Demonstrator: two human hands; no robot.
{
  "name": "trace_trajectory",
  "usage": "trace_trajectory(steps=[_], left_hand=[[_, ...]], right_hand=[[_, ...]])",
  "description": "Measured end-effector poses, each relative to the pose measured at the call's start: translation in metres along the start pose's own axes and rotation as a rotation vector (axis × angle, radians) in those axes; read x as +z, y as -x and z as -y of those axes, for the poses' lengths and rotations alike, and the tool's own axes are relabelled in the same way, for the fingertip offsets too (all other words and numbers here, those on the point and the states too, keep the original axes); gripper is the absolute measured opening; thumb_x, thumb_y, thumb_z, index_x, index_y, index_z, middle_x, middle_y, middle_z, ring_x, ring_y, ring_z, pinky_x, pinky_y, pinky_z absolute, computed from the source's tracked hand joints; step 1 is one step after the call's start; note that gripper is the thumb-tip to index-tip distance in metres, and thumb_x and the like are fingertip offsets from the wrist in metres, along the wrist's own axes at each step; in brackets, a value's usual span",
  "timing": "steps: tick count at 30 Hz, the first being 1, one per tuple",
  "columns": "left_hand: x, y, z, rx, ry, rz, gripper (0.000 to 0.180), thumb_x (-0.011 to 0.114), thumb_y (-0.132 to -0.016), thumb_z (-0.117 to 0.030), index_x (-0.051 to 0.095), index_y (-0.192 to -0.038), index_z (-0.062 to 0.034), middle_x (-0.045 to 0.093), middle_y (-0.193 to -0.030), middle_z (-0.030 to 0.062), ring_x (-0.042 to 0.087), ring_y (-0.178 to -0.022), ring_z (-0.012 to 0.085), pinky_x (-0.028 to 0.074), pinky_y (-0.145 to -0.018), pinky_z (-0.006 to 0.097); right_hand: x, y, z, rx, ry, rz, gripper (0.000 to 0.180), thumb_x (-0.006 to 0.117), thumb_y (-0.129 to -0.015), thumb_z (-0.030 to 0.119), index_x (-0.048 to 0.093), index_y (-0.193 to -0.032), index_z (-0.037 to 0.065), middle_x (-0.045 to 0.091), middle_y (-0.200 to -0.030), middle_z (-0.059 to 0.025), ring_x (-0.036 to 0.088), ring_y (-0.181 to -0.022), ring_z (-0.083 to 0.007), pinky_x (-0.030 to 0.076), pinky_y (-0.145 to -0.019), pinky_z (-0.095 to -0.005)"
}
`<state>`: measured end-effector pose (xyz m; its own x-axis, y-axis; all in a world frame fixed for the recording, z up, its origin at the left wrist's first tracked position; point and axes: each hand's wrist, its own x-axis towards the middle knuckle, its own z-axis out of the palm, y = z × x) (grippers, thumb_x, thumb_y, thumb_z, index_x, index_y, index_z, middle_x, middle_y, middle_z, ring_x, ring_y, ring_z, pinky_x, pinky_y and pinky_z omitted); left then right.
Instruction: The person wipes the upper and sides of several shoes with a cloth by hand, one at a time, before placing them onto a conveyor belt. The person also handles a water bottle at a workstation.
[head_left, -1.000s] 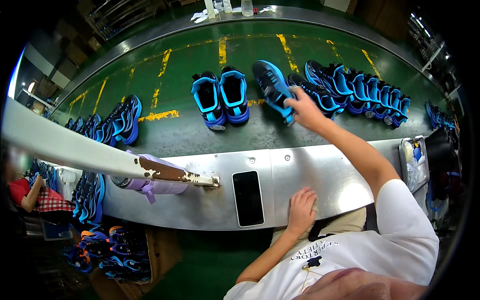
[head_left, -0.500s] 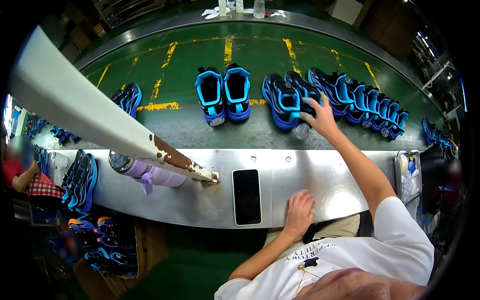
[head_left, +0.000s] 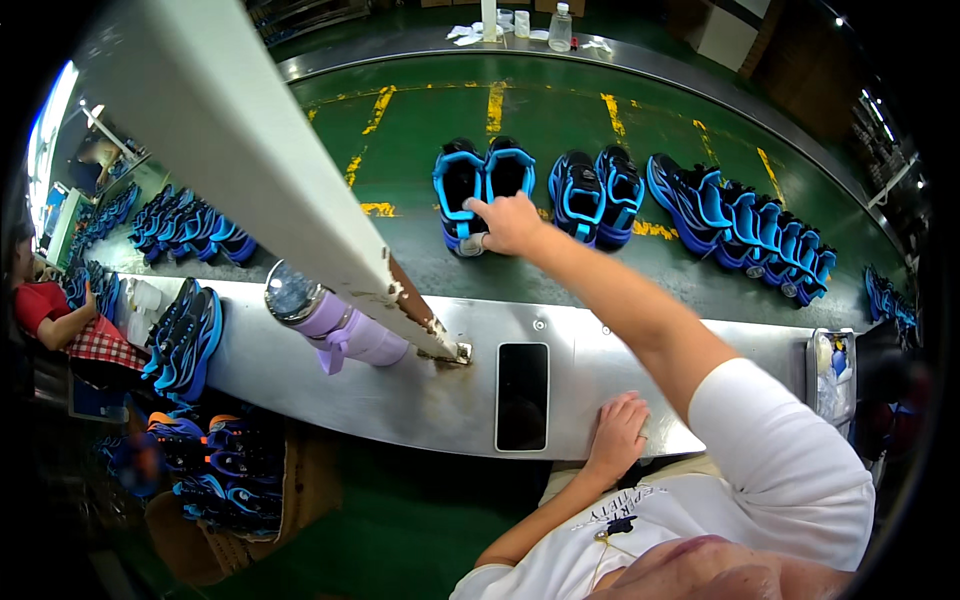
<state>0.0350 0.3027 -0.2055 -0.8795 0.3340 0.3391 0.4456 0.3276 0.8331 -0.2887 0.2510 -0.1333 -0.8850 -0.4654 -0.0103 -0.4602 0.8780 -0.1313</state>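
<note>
At the frame's centre, the worker's right hand (head_left: 512, 222) had shifted left along the green conveyor belt (head_left: 420, 130), from the second pair of blue sneakers (head_left: 597, 190) to the first pair (head_left: 480, 185), its grip closing on the heel of one shoe. The left hand (head_left: 617, 438) stayed flat and open on the steel surface (head_left: 400, 395), beside a black phone (head_left: 522, 396), lower centre.
</note>
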Motion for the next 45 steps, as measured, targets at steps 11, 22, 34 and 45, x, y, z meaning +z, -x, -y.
trace_trajectory(steps=[11, 22, 34, 45], left_hand=[[-0.011, 0.005, 0.014, 0.1, 0.125, -0.054, 0.03, 0.056, -0.068, 0.0, 0.06, -0.098, -0.0037, 0.06, -0.105, 0.0106, 0.054, -0.109, 0.0318, 0.041, -0.093, 0.041], [-0.077, -0.009, -0.069, -0.069, 0.31, -0.251, 0.054, 0.068, -0.083, -0.012, 0.047, -0.131, -0.0031, 0.051, -0.123, 0.0123, 0.052, -0.093, 0.0192, 0.045, -0.074, 0.027], [-0.07, -0.053, -0.117, 0.049, -0.372, 0.195, 0.052, 0.071, -0.073, -0.016, 0.056, -0.123, -0.0115, 0.051, -0.124, 0.0158, 0.048, -0.11, 0.0363, 0.04, -0.097, 0.043], [-0.034, -0.036, -0.115, 0.198, -0.527, 0.17, 0.031, 0.058, -0.063, 0.009, 0.066, -0.088, -0.0089, 0.062, -0.114, 0.0067, 0.05, -0.092, 0.0332, 0.045, -0.085, 0.039]], right_hand=[[-0.132, 0.169, -0.06, 0.267, -1.215, -0.008, 0.04, 0.064, -0.088, 0.041, 0.065, -0.103, 0.004, 0.063, -0.096, -0.0035, 0.057, -0.087, -0.0134, 0.047, -0.081, -0.0314], [-0.058, 0.419, -0.028, -0.144, -0.197, 0.154, 0.04, 0.068, -0.071, 0.019, 0.06, -0.11, 0.017, 0.058, -0.087, -0.0131, 0.059, -0.081, -0.0318, 0.048, -0.074, -0.0434], [-0.067, 0.403, -0.086, -0.108, -0.308, -0.212, 0.051, 0.08, -0.063, 0.02, 0.062, -0.111, 0.018, 0.055, -0.096, -0.0115, 0.054, -0.094, -0.0346, 0.046, -0.08, -0.0435], [-0.059, 0.451, -0.079, -0.086, -0.251, -0.446, 0.038, 0.068, -0.061, 0.005, 0.063, -0.096, 0.018, 0.054, -0.102, -0.0093, 0.054, -0.092, -0.0302, 0.051, -0.073, -0.0369]])
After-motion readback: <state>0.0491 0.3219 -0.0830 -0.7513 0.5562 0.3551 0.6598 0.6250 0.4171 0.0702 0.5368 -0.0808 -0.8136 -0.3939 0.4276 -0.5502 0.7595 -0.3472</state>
